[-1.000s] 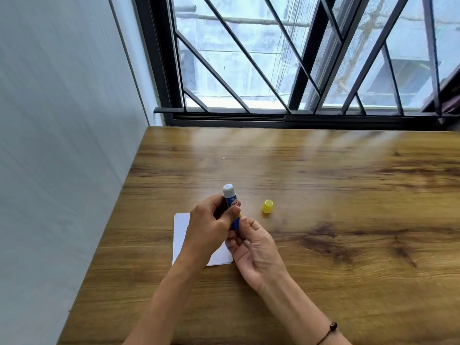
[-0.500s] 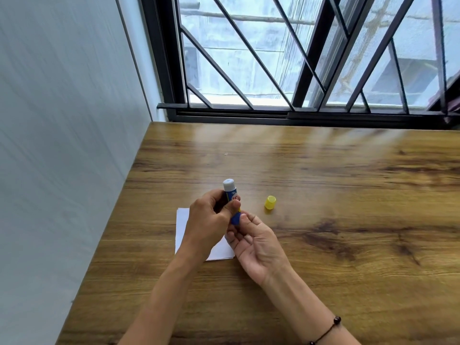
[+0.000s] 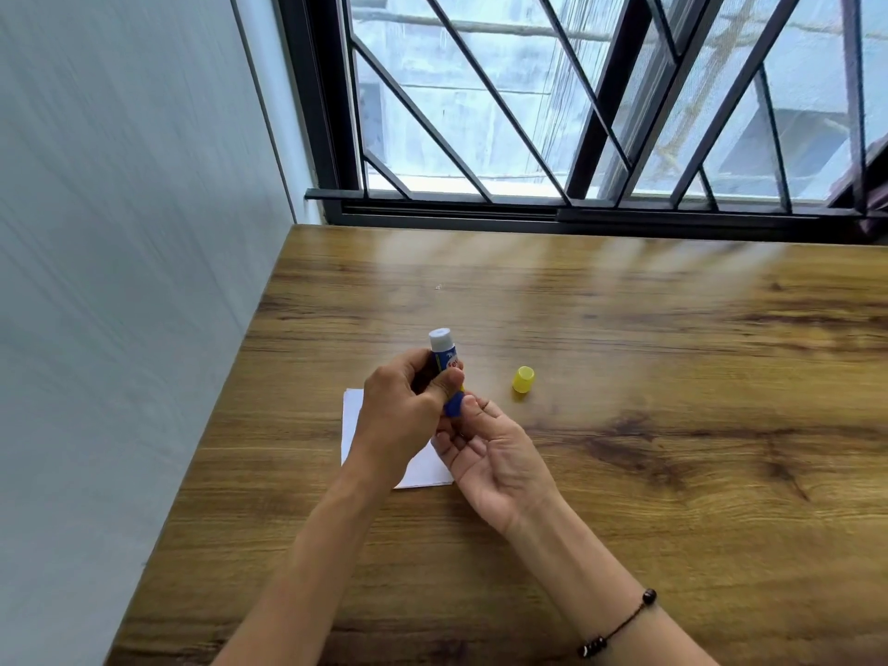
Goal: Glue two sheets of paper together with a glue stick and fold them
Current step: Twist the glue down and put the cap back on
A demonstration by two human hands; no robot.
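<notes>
An uncapped blue glue stick (image 3: pixel 443 350) with a whitish tip points up and away from me. My left hand (image 3: pixel 401 420) is wrapped around its body. My right hand (image 3: pixel 490 449), palm up, pinches the blue knob at the stick's base with thumb and fingers. The yellow cap (image 3: pixel 523 379) stands on the wooden table (image 3: pixel 648 425), a little to the right of the hands. White paper (image 3: pixel 423 468) lies flat on the table beneath both hands, mostly hidden by them; I cannot tell how many sheets there are.
A grey wall (image 3: pixel 120 281) runs along the table's left edge. A black-framed barred window (image 3: pixel 576 137) stands behind the table's far edge. My right wrist carries a dark beaded bracelet (image 3: pixel 620 627).
Both hands have stayed on the glue stick over the paper. The right fingers have shifted slightly on the base knob. The view has moved a little.
</notes>
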